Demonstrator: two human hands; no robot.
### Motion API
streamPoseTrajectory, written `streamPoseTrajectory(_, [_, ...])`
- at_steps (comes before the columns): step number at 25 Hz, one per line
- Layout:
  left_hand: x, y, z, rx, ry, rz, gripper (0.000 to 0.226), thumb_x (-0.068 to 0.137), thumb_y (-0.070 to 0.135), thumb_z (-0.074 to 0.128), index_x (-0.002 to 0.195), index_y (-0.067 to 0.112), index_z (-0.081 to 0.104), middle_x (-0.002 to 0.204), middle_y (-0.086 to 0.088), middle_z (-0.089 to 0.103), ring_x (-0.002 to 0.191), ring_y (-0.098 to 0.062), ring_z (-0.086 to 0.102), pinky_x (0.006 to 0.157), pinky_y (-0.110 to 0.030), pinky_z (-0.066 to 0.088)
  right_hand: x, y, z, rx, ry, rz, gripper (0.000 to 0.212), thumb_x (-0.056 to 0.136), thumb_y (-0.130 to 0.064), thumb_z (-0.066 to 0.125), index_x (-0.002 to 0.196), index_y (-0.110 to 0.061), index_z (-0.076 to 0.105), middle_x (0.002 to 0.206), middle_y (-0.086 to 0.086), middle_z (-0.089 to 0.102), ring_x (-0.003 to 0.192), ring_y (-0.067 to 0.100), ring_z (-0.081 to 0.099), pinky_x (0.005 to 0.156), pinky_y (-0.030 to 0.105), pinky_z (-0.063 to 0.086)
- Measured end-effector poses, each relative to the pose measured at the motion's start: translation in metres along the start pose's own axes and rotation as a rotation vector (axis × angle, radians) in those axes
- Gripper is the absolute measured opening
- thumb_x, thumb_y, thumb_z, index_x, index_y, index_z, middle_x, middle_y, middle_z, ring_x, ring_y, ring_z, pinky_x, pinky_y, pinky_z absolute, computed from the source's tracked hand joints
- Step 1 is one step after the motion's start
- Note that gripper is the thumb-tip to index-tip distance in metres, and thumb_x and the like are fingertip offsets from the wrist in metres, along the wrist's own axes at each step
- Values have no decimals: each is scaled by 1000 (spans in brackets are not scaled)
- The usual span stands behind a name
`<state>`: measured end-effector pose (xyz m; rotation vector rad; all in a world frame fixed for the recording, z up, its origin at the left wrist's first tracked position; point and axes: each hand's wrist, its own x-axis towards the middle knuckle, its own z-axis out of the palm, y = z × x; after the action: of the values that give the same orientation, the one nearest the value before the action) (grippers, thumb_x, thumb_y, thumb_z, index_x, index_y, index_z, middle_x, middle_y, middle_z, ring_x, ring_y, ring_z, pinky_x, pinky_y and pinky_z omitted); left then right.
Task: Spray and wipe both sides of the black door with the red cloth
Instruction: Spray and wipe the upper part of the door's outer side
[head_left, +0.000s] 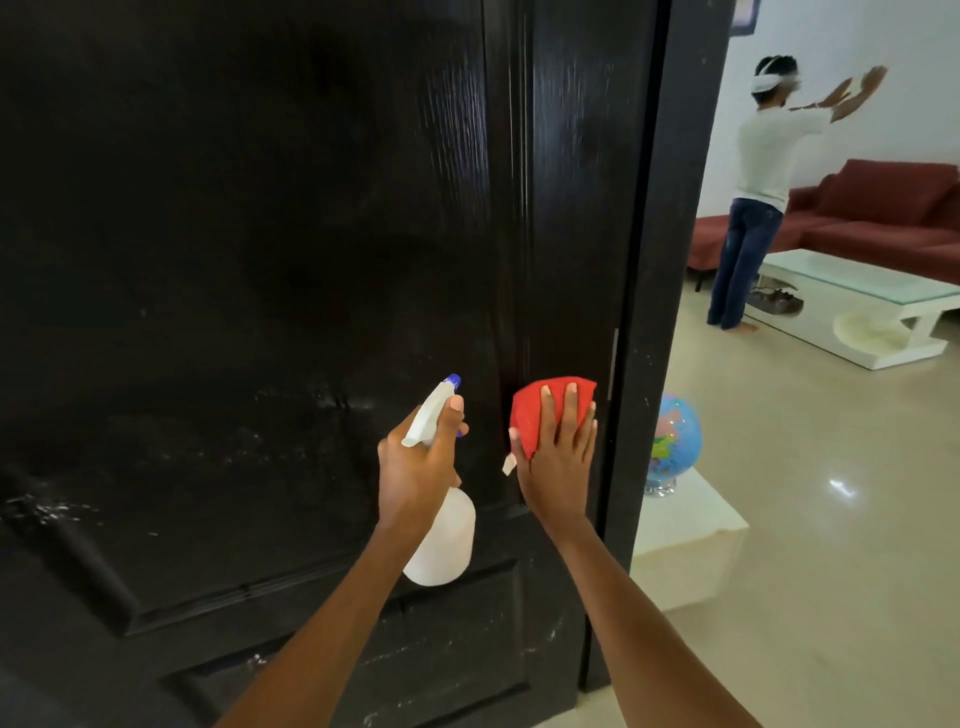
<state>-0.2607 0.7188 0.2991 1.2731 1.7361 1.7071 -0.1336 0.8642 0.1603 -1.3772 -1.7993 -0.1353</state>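
So the right hand (558, 457) has its fingers spread flat, pressing the red cloth (540, 410) against the black door (260, 260), close to the door's outer edge at about mid-height. The left hand (421, 467) is just beside it on the same door face, fingers wrapped around the neck of a white spray bottle (441, 535), with one finger up by the blue nozzle, which points at the door.

Progress-wise, I'd say still partway through this first side. There are droplets and whitish streaks on the door panels lower down and off toward the hinge side, so it's been sprayed there but doesn't look wiped. The strip above the cloth looks shiny, maybe already done. The other side of the door isn't visible at all, so I'd guess that's all still to do.
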Motion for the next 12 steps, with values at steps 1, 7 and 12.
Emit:
streamPoseTrajectory(1, [-3,-15,6,-5,4,15,40,97,49,56,103,13,72,84,3,73,45,-19,59,49,-18,50,4,3,7,3,49,-39,79,104,-65,35,164,-18,16,171,15,8,156,45,6,124,61,20])
streamPoseTrajectory(7, [-5,-76,32,-36,34,154,36,99,48,55,89,18,71,84,4,75,46,-21,62,57,-32,55,17,20,48,62,375,-180,73,103,-60,45,160,-20,21,166,19,24,153,47,17,121,60,27])
streamPoseTrajectory(12, [-11,-122,47,-63,30,242,36,98,52,55,88,21,71,84,5,76,45,-22,62,53,-30,56,15,29,69,97,498,-238,72,103,-61,41,160,-20,26,167,15,25,154,45,17,123,59,21])
